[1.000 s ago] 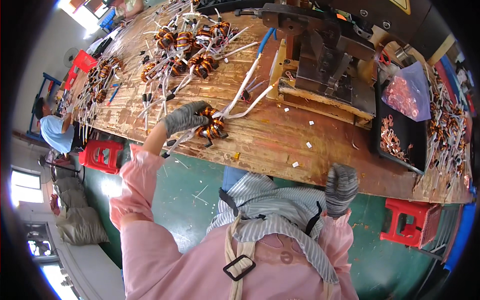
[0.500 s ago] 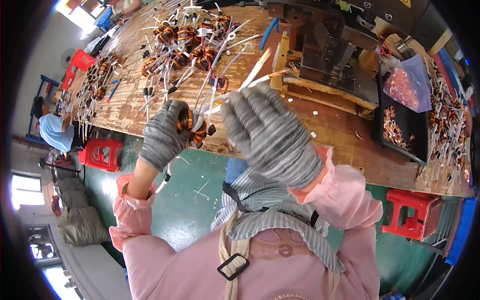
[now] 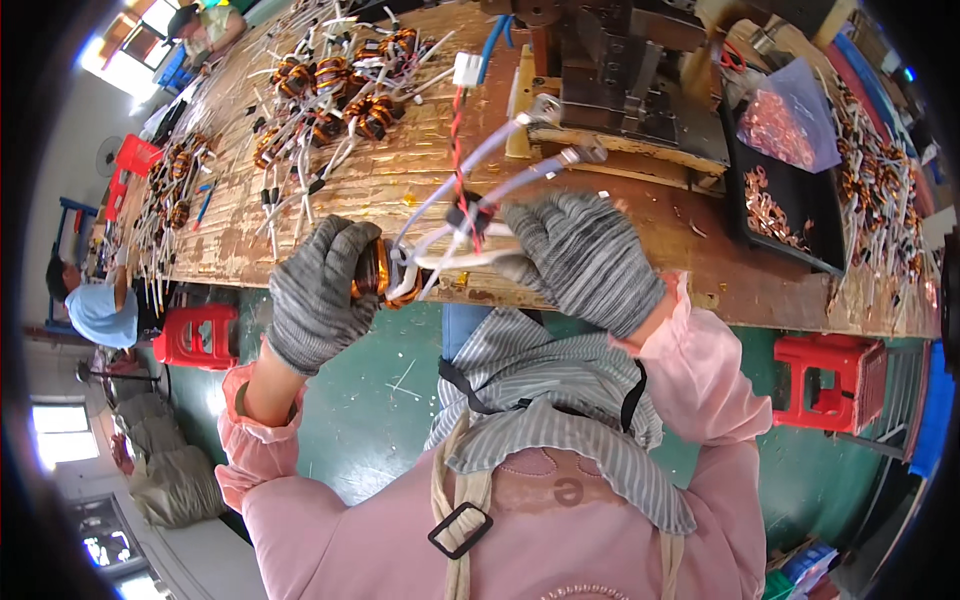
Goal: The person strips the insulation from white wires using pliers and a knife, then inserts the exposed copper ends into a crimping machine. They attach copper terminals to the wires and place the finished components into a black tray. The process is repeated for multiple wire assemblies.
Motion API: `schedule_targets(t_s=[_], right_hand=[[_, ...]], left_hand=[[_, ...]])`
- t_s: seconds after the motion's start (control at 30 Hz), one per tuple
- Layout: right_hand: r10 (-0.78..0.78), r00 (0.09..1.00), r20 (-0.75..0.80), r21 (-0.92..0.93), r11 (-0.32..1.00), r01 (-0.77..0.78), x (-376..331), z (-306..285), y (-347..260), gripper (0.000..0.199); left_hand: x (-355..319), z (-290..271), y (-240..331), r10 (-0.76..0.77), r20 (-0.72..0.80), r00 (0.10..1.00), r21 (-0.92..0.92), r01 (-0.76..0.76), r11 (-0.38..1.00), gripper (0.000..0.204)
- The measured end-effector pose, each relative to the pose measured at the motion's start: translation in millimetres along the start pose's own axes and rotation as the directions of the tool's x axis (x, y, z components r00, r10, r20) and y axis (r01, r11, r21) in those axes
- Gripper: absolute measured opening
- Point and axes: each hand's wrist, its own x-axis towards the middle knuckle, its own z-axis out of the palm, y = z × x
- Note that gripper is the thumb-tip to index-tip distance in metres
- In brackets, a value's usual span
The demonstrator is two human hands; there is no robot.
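In the head view, the left hand [image 3: 320, 292], in a grey striped knit glove, holds a copper-wound toroidal coil [image 3: 370, 272] closed between thumb and fingers, at the near edge of the wooden counter [image 3: 230, 230]. The right hand [image 3: 585, 260], gloved alike, is just right of the coil, its fingers bent and its thumb against a white lead [image 3: 470, 260]; motion blur hides whether it grips the lead, so that cannot be told. Two pale purple leads [image 3: 470, 155] tipped with ring terminals [image 3: 546, 109] rise from the coil toward the far right, and a twisted red-and-black cable [image 3: 457, 140] stands up to a white connector [image 3: 467, 70].

Farther left lies a heap of similar coils [image 3: 330, 75] with white leads. A dark metal press [image 3: 640, 80] stands on the far side, right of the leads. Right of it, a black tray [image 3: 825, 225] contains loose copper lugs [image 3: 765, 205] and a clear bag [image 3: 785, 125] of more lugs. At the far left, a person in a light blue shirt [image 3: 103, 312] is at the counter.
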Motion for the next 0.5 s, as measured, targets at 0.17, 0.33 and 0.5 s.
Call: schedule_targets(t_s=[0.17, 0.33, 0.5], right_hand=[[-0.046, 0.968, 0.245, 0.773, 0.612, -0.167, -25.2, 26.8, 30.7, 0.036], [0.067, 0.868, 0.492, 0.137, 0.979, -0.153, -3.2, 10.9, 50.9, 0.03], [0.068, 0.953, 0.296, 0.203, 0.97, -0.132, -12.7, 41.1, 47.8, 0.025]], left_hand=[[17.6, -6.5, -3.6, 0.475, -0.033, 0.879, 0.173, -0.463, 0.869, 0.044], [46.2, 24.1, -13.1, 0.639, 0.176, 0.749, 0.309, -0.658, 0.687, 0.039], [54.9, 77.4, -38.3, 0.487, 0.257, 0.835, 0.192, -0.538, 0.821, 0.039]])
